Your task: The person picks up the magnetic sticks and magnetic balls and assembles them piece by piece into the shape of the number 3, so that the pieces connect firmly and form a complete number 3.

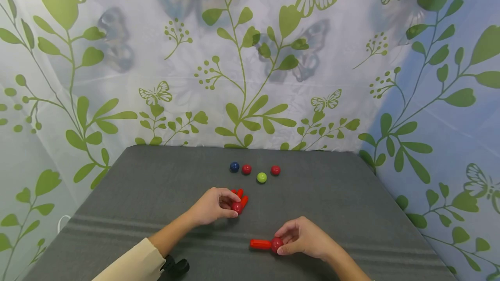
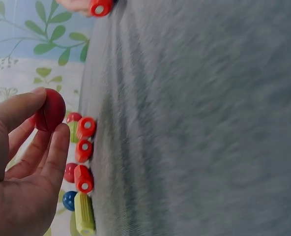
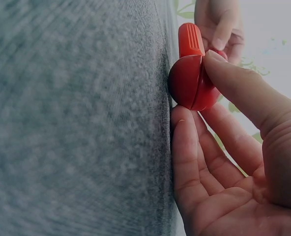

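My left hand (image 1: 214, 206) pinches a red ball (image 2: 54, 110) between thumb and fingertips, and the left wrist view shows it lifted off the grey cloth. Behind that hand lie several short red rods (image 1: 244, 201) and a yellow-green rod (image 2: 84, 214), which the hand hides in the head view. Nearer the front, my right hand (image 1: 306, 238) holds another red ball (image 3: 192, 82) with thumb and fingers, low at the cloth. A single red rod (image 1: 260, 244) extends left from this ball; whether the two are joined I cannot tell.
Farther back on the grey-covered table (image 1: 168, 177) sit a blue ball (image 1: 234, 167), a red ball (image 1: 246, 169), a lime-green ball (image 1: 261, 178) and another red ball (image 1: 275, 170). Leaf-patterned curtains (image 1: 250, 77) enclose the back and sides. A black object (image 1: 176, 267) lies by the left sleeve.
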